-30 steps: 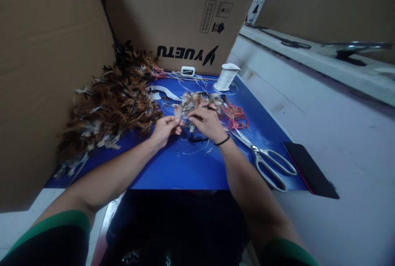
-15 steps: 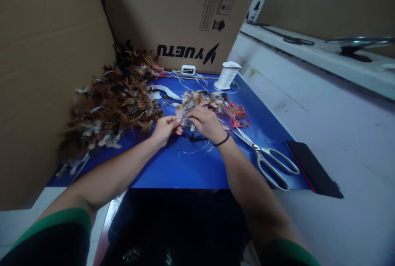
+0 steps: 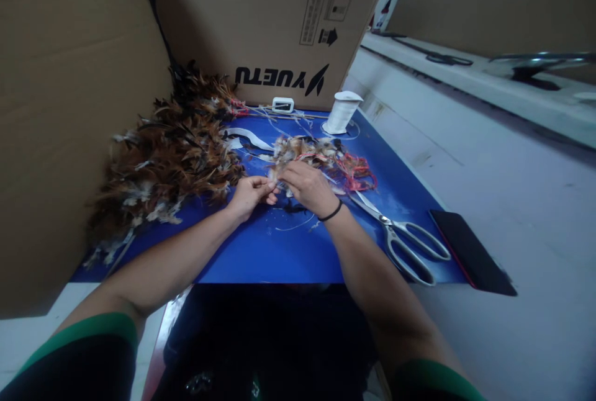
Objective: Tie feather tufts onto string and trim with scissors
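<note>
My left hand point(image 3: 254, 198) is closed in a pinch at the near left end of a small pile of brown, cream and black feathers point(image 3: 307, 149). Close against it, my right hand point(image 3: 310, 187) pinches too, knuckles up, covering part of the pile. A thin pale strand seems to run between the fingertips; its exact kind is too small to tell. Pink-red cord point(image 3: 357, 172) lies tangled at the pile's right end. Just right of my right wrist rest silver scissors point(image 3: 388, 224), blades partly under the cord. A fine thread point(image 3: 298, 227) curls below my hands.
Large bunches of brown feathers point(image 3: 172, 159) fill the left side of the blue table point(image 3: 270, 258). A white spool point(image 3: 342, 113), white ribbon point(image 3: 249, 135) and small white-framed object point(image 3: 282, 105) lie behind. A cardboard box point(image 3: 261, 22) walls the back; a dark phone point(image 3: 470, 252) sits at right.
My right hand has shifted slightly left and its fingertips have come closer to my left fingertips. My left hand stays nearly still, and the surrounding things have not moved.
</note>
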A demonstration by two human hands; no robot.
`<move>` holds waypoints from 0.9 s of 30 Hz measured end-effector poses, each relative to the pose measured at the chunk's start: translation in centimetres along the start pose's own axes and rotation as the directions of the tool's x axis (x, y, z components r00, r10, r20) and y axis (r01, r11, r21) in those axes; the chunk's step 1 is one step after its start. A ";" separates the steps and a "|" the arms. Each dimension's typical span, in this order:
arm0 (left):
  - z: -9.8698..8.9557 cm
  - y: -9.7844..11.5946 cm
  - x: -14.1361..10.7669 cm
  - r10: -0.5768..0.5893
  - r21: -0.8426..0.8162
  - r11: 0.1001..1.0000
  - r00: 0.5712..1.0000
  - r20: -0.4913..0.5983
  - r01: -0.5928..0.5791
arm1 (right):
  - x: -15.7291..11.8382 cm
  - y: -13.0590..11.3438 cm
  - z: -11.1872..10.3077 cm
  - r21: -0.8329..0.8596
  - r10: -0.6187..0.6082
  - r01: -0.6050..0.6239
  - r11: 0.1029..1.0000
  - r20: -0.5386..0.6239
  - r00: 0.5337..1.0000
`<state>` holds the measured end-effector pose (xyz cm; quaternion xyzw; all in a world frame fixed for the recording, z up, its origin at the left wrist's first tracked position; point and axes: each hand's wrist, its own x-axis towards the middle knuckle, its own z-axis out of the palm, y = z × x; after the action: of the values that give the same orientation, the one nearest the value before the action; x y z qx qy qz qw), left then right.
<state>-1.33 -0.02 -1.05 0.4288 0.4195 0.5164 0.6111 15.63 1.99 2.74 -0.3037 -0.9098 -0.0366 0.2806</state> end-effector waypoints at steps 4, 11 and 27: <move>0.1 0.1 0.0 0.000 0.019 1.000 1.000 0.001 0.000 | -0.1 0.3 0.4 0.198 0.110 -0.097 0.975 -0.052 0.993; 0.0 0.1 -0.1 0.018 0.022 1.000 0.999 0.033 -0.019 | 0.0 1.2 0.9 0.378 0.289 -0.317 0.870 0.130 0.949; 0.0 0.9 -0.3 -0.011 -0.133 0.991 0.999 -0.050 0.004 | 0.1 1.5 0.3 0.699 0.511 -0.539 0.471 0.282 0.812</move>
<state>-1.57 -0.20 -0.12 0.3722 0.4010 0.5517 0.6295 16.27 3.29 2.43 -0.4237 -0.7068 0.4357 0.3621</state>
